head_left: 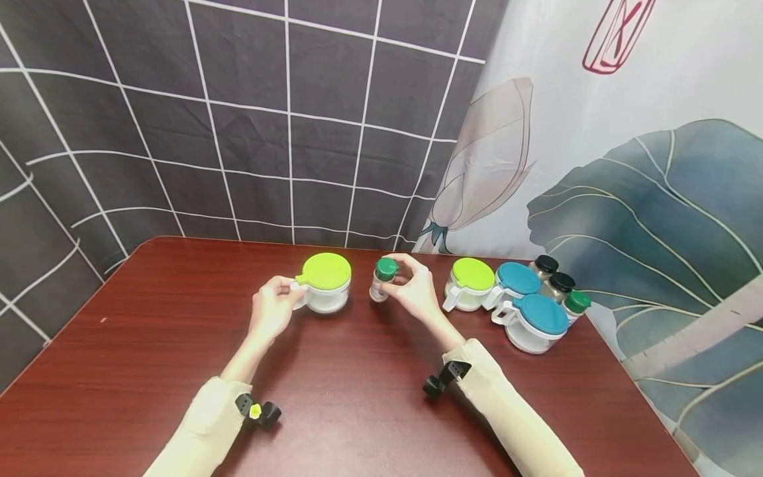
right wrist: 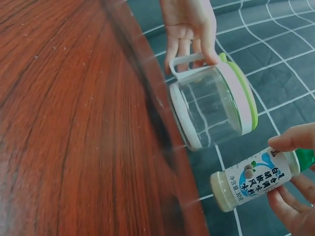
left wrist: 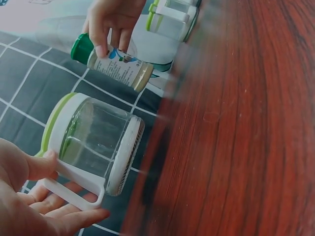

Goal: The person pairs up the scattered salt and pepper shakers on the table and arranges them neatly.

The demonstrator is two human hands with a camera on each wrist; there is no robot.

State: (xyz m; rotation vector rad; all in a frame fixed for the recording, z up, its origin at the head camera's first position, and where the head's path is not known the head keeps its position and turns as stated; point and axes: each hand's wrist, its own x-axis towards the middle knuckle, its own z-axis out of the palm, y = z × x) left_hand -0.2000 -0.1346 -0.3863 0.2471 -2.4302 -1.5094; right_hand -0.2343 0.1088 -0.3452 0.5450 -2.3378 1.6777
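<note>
My left hand [head_left: 274, 308] holds the white handle of a clear seasoning jar [head_left: 324, 291] with a lime-green lid. In the left wrist view, the thumb lies on top of the handle and the fingers pass beneath it; the jar [left wrist: 93, 135] looks empty. To its right, my right hand [head_left: 415, 288] pinches a small pepper shaker [head_left: 378, 289] with a green cap between thumb and fingers. Its printed label and pale powder show on the shaker [right wrist: 256, 177] in the right wrist view. Whether either base touches the table is hard to tell.
Right of my right hand stand another lime-lidded jar [head_left: 467, 285], two blue-lidded jars [head_left: 539, 324], two black-capped bottles [head_left: 559, 286] and a green-capped bottle [head_left: 576, 305], close together. The reddish wooden table [head_left: 346, 397] ends at a dark gridded cloth [head_left: 238, 132] behind.
</note>
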